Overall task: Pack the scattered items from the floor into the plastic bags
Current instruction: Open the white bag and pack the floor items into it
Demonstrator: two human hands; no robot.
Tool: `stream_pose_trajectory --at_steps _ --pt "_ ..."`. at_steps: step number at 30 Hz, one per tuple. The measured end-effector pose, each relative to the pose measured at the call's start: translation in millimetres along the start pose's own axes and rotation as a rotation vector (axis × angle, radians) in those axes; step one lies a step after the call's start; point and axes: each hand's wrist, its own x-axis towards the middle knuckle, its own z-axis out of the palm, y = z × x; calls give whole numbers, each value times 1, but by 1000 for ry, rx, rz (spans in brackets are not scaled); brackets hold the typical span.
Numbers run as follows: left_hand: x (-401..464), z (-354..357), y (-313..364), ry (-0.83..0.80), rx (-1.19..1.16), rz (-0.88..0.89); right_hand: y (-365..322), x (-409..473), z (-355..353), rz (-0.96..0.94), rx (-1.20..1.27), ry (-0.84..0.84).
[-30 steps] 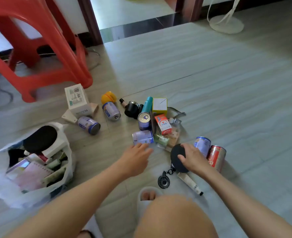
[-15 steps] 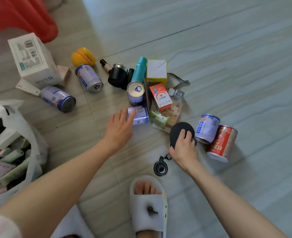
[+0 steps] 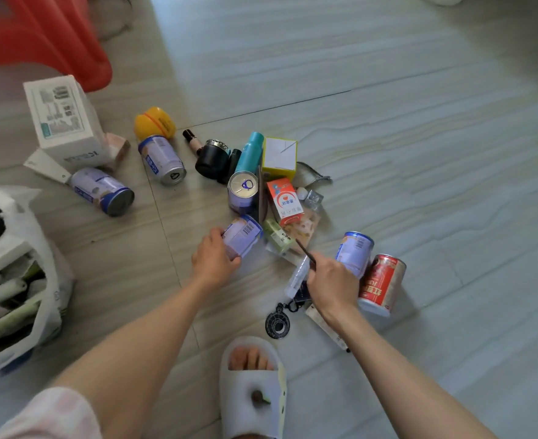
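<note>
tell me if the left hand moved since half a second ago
Yes. The left hand slid toward the pile and now grips the lying purple can, which it only touched before. The orange box beside it marks the spot.

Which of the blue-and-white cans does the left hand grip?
The can with the barcode label, lying by the green box; the left hand grips it. The others lie untouched.

The left hand [image 3: 214, 260] grips a purple can [image 3: 241, 235]; the right hand [image 3: 332, 285] pinches what looks like a thin dark disc [image 3: 305, 254].
</note>
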Motion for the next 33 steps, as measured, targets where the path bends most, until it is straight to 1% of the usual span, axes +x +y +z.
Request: stream_pose_trajectory --at_steps 3,4,6,8,11,12,14,17,20,22,24,25,27,28,30,31,32,33 --pt "-6 -3 -2 9 -141 -34 -5 3 -15 -47 77 72" --pt "-10 -7 0 20 -179 -37 -8 3 -19 -63 104 72" --pt "-13 -24 2 14 -191 20 -19 2 -26 -83 144 47" --pt "-13 -50 5 -81 -114 115 -36 1 -35 -84 164 16" --pt "-15 -107 11 -270 97 194 -70 2 -55 -84 232 -8" --pt "-19 -128 12 -304 152 201 -84 2 -62 -113 233 -20" --pt "-31 -171 8 -309 230 217 -116 0 -77 -224 210 -81" --pt "-51 -232 -6 -233 320 219 -176 -2 -92 -420 131 -225" --pt "-82 -285 -39 -175 334 171 -247 -19 -97 -528 152 -377" --pt "-105 -306 -74 -85 279 105 -289 -35 -90 -566 170 -468" --pt "-127 -310 -114 43 172 -28 -322 -48 -73 -587 160 -523" --pt "-136 -308 -134 114 105 -92 -334 -54 -61 -577 180 -521" --pt "-145 -300 -169 229 -20 -182 -355 -62 -39 -522 303 -495" --pt "-147 -296 -183 268 -66 -219 -363 -65 -29 -502 348 -452" --pt "-147 -289 -205 298 -137 -292 -376 -72 -16 -522 326 -353" --pt "-145 -286 -213 303 -171 -320 -381 -73 -11 -544 299 -334" --pt "-142 -283 -221 310 -198 -342 -385 -75 -4 -561 283 -363" --pt "-139 -280 -226 306 -212 -360 -388 -76 2 -570 275 -432"
